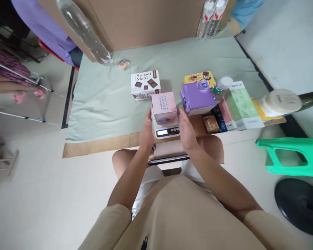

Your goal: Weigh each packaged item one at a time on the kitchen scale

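A pink box (165, 108) rests on a white digital kitchen scale (160, 133) at the table's front edge. The scale's small display is lit, with round buttons beside it. My left hand (147, 131) stands along the left side of the scale, fingers straight and pointing forward. On the opposite side, my right hand (187, 131) is held the same way, fingers stretched out next to the box. Whether either palm touches the scale or the box, I cannot tell. Just behind is a white Su-per Meal box (145, 84) with chocolate squares printed on it.
To the right stand a purple tissue pack (197, 97), a yellow box (198, 77), a white-capped bottle (223, 85), a green box (243, 104) and a large pale-lidded jar (281, 102). Clear bottles (85, 31) stand by the cardboard partition (151, 24). A green stool (297, 156) is at right.
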`<state>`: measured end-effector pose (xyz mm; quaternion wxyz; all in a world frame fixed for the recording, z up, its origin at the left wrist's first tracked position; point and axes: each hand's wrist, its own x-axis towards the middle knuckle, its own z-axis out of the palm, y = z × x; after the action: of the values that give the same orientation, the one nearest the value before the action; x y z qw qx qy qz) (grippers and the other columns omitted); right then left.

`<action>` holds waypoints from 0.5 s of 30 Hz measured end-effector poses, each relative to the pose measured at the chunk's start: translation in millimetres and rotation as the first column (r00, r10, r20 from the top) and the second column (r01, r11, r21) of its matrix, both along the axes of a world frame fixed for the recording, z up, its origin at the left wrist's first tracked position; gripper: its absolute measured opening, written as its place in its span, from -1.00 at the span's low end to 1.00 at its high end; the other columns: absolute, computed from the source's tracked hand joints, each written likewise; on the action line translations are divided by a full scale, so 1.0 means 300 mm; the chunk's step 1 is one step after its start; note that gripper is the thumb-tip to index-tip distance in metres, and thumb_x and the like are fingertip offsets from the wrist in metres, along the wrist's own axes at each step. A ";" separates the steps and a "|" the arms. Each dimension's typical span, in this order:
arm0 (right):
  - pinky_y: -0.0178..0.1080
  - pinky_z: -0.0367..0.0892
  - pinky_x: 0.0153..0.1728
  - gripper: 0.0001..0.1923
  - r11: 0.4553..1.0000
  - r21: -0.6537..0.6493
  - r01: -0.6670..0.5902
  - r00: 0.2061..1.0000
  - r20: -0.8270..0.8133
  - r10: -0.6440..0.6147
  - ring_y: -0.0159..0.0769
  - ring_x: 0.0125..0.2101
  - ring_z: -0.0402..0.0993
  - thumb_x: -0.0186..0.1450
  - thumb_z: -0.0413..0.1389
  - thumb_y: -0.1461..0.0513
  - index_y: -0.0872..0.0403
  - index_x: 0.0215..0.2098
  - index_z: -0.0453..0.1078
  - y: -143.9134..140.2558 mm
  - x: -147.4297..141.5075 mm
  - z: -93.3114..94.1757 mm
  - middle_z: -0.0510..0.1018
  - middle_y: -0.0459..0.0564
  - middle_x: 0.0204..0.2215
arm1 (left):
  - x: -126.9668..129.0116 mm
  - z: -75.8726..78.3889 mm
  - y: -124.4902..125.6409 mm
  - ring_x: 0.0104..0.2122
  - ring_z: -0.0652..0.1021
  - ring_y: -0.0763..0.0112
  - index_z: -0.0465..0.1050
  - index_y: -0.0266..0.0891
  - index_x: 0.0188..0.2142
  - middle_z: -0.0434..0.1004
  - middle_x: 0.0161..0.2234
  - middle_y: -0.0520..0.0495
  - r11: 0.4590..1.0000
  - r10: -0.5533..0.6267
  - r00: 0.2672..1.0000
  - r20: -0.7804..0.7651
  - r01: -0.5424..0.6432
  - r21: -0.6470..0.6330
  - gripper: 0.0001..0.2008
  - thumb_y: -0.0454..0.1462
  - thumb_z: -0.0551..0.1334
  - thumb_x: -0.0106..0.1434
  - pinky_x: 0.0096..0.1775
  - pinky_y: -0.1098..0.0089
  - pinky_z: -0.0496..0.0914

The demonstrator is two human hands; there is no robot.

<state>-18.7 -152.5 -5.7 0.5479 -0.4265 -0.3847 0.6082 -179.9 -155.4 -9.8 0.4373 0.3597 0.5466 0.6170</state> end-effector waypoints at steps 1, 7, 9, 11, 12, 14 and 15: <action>0.06 0.02 0.58 -0.30 1.000 -0.002 0.008 1.000 0.006 -0.008 -0.18 0.52 0.14 0.37 0.11 -0.17 -0.10 0.38 0.30 -0.038 0.027 -0.017 0.29 -0.06 0.48 | -0.023 -0.022 -0.033 0.36 0.45 0.28 0.53 -0.06 0.12 0.57 0.23 -0.04 0.999 0.032 0.999 -0.033 -0.032 -0.021 -0.62 -0.04 0.12 0.45 0.39 0.26 0.34; -0.03 0.58 -0.04 -0.60 0.982 -0.117 0.147 0.989 0.045 -0.143 -0.17 -0.22 0.68 0.32 0.14 -0.11 0.02 -0.21 0.56 -0.270 0.301 -0.127 0.71 0.03 -0.29 | -0.174 -0.111 -0.362 -0.30 0.57 0.41 0.51 -0.22 -0.39 0.59 -0.37 -0.05 0.969 0.108 0.976 -0.188 -0.146 -0.200 -0.64 -0.02 0.24 0.41 -0.15 0.36 0.52; -0.12 0.53 -0.27 -0.60 0.971 -0.136 0.198 0.979 0.068 -0.190 -0.25 -0.42 0.59 0.29 0.15 -0.12 0.02 -0.33 0.53 -0.321 0.383 -0.155 0.63 -0.03 -0.46 | -0.194 -0.124 -0.464 -0.43 0.50 0.49 0.46 -0.27 -0.42 0.48 -0.49 0.04 0.957 0.083 0.975 -0.208 -0.136 -0.255 -0.59 0.00 0.28 0.41 -0.30 0.41 0.46; -0.19 0.44 -0.40 -0.59 0.961 -0.156 0.229 0.972 0.088 -0.217 -0.30 -0.51 0.50 0.27 0.16 -0.14 0.02 -0.38 0.50 -0.356 0.434 -0.174 0.54 -0.07 -0.55 | -0.193 -0.135 -0.528 -0.54 0.42 0.55 0.44 -0.27 -0.40 0.41 -0.56 0.09 0.945 0.085 0.974 -0.212 -0.147 -0.293 -0.55 0.05 0.25 0.42 -0.43 0.47 0.36; -0.20 0.41 -0.43 -0.58 0.958 -0.167 0.235 0.971 0.094 -0.221 -0.31 -0.53 0.47 0.27 0.15 -0.15 0.02 -0.39 0.49 -0.367 0.446 -0.180 0.52 -0.08 -0.58 | -0.188 -0.142 -0.545 -0.57 0.40 0.56 0.45 -0.27 -0.37 0.42 -0.56 0.09 0.940 0.093 0.973 -0.211 -0.155 -0.305 -0.55 0.07 0.24 0.42 -0.47 0.48 0.33; -0.21 0.39 -0.43 -0.56 0.954 -0.189 0.233 0.971 0.103 -0.217 -0.31 -0.53 0.45 0.27 0.13 -0.17 0.02 -0.39 0.47 -0.381 0.447 -0.191 0.49 -0.09 -0.59 | -0.175 -0.155 -0.554 -0.56 0.43 0.54 0.49 -0.25 -0.30 0.48 -0.52 0.06 0.935 0.100 0.973 -0.207 -0.163 -0.314 -0.60 0.06 0.26 0.39 -0.48 0.48 0.35; -0.21 0.39 -0.43 -0.56 0.953 -0.198 0.229 0.972 0.104 -0.212 -0.31 -0.53 0.44 0.27 0.13 -0.17 0.02 -0.39 0.46 -0.384 0.440 -0.195 0.48 -0.09 -0.59 | -0.171 -0.162 -0.551 -0.52 0.47 0.53 0.49 -0.24 -0.28 0.51 -0.48 0.05 0.937 0.097 0.974 -0.207 -0.160 -0.312 -0.63 0.04 0.29 0.37 -0.44 0.47 0.39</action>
<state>113.3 -267.5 -64.3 0.5484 -0.5464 -0.2910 0.5622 -231.2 -320.6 -58.5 0.3957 0.3025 0.7023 0.5085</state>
